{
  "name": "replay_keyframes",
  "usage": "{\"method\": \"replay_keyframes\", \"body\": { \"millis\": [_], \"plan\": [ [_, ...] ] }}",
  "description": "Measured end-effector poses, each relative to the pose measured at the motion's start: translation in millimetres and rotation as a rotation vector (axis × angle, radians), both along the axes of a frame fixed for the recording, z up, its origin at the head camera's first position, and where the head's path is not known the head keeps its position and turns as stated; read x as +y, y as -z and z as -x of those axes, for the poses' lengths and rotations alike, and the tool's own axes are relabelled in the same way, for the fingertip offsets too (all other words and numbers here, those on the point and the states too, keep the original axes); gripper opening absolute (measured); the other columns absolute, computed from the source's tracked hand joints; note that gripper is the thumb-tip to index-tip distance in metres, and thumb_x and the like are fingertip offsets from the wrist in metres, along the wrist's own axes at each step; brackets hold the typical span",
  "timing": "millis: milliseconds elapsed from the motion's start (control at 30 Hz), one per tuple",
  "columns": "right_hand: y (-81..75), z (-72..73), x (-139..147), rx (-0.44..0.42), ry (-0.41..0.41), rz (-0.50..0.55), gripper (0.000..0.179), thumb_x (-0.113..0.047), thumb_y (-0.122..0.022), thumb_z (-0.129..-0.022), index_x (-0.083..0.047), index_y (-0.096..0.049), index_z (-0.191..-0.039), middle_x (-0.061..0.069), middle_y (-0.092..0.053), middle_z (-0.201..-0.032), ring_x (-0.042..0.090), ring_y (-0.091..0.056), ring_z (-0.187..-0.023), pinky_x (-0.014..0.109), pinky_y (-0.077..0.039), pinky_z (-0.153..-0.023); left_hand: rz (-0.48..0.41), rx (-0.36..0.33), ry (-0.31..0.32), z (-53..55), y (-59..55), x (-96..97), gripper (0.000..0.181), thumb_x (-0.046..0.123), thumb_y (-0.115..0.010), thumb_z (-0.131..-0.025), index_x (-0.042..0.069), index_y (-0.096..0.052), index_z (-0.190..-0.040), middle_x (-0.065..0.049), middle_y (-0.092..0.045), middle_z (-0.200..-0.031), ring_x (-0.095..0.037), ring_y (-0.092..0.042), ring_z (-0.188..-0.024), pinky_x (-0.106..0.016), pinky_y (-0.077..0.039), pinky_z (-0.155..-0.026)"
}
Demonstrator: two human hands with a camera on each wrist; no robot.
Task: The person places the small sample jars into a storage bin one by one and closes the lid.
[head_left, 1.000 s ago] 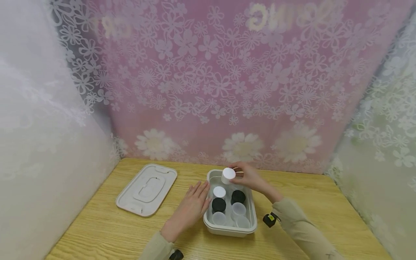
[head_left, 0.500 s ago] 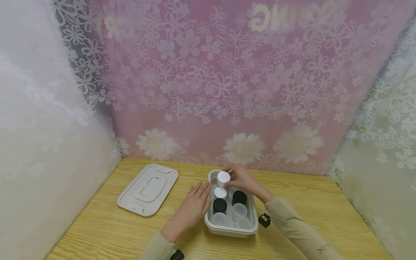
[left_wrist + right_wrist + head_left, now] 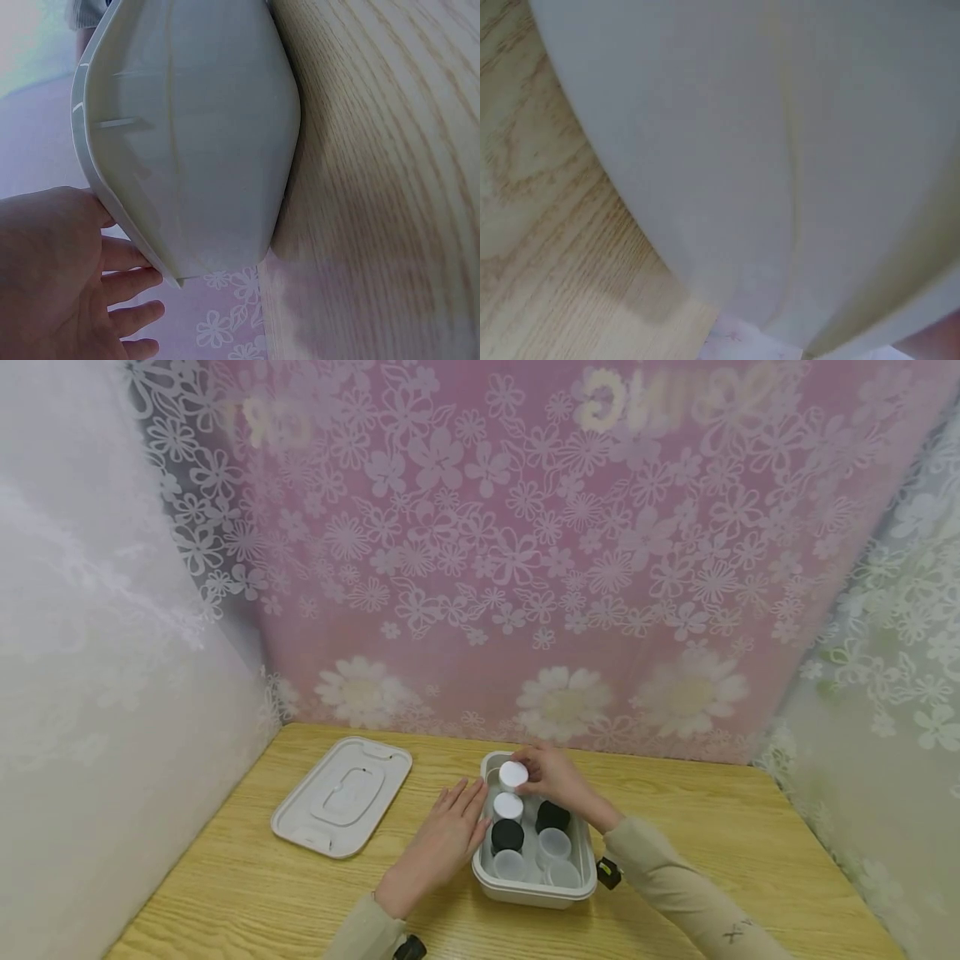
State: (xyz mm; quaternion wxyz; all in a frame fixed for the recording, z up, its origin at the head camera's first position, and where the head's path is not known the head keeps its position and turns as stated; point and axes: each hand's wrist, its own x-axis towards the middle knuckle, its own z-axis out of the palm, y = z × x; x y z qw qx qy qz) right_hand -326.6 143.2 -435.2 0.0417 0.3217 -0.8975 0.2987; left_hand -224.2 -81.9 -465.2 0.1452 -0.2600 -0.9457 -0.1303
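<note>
In the head view my right hand (image 3: 557, 777) pinches a white-capped jar (image 3: 513, 775) between thumb and fingers, low in the far left corner of a white plastic bin (image 3: 534, 897). Just nearer stands a second white-capped jar (image 3: 508, 807), with a black-lidded jar (image 3: 507, 836) in front of it. Another black-lidded jar (image 3: 553, 817) stands on the right side. My left hand (image 3: 442, 835) rests flat with straight fingers along the bin's left rim. From the left wrist view, those fingertips (image 3: 142, 281) touch the rim from outside. The right wrist view shows mostly the bin's outer wall (image 3: 705, 165).
Several clear-lidded cups (image 3: 555, 843) fill the near part of the bin. A white lid (image 3: 343, 797) lies flat on the wooden table (image 3: 697, 827) to the left. Flower-patterned sheets (image 3: 487, 568) hang behind and on both sides.
My right hand has moved left and lowered the white-capped jar into the bin's far left corner. The left hand has stayed at the rim.
</note>
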Motion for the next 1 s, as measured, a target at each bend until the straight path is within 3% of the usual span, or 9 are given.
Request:
{"method": "replay_keyframes", "body": {
  "millis": [167, 500, 733, 1000],
  "plan": [
    [0.9, -2.3, -4, 0.071, 0.048, -0.070, 0.045, -0.011, -0.087, -0.080, 0.002, -0.071, -0.120, 0.015, -0.068, -0.107, 0.029, -0.071, -0.090, 0.037, -0.061, -0.072, -0.009, 0.010, 0.004, 0.2, -1.8, 0.1, 0.052, 0.029, -0.049, -0.108, 0.000, -0.045, -0.152, -0.015, -0.044, -0.156, -0.035, -0.038, -0.146, -0.054, -0.034, -0.118],
    [7.1, -7.0, -7, -0.022, 0.041, -0.051, 0.040, -0.007, -0.079, -0.088, 0.001, -0.069, -0.125, 0.019, -0.069, -0.111, 0.030, -0.075, -0.089, 0.033, -0.062, -0.071, 0.001, 0.010, 0.010, 0.4, -2.4, -0.4, 0.052, 0.028, -0.048, -0.109, 0.000, -0.044, -0.152, -0.015, -0.044, -0.157, -0.035, -0.038, -0.146, -0.053, -0.035, -0.118],
    [10.5, -8.4, -7, 0.015, 0.050, -0.093, 0.022, -0.009, -0.077, -0.091, -0.007, -0.077, -0.112, 0.017, -0.069, -0.116, 0.028, -0.075, -0.091, 0.035, -0.062, -0.073, 0.001, -0.005, 0.009, 0.4, -1.9, -0.3, 0.052, 0.029, -0.047, -0.109, 0.000, -0.043, -0.152, -0.015, -0.043, -0.157, -0.034, -0.037, -0.147, -0.054, -0.034, -0.118],
    [16.0, -7.0, -4, 0.014, 0.056, -0.054, 0.023, -0.005, -0.079, -0.086, -0.007, -0.078, -0.109, 0.017, -0.069, -0.120, 0.027, -0.075, -0.091, 0.033, -0.062, -0.073, 0.000, -0.007, 0.008, 0.5, -0.4, -0.6, 0.053, 0.029, -0.047, -0.109, 0.000, -0.043, -0.153, -0.015, -0.043, -0.157, -0.034, -0.037, -0.147, -0.053, -0.034, -0.118]
  ]
}}
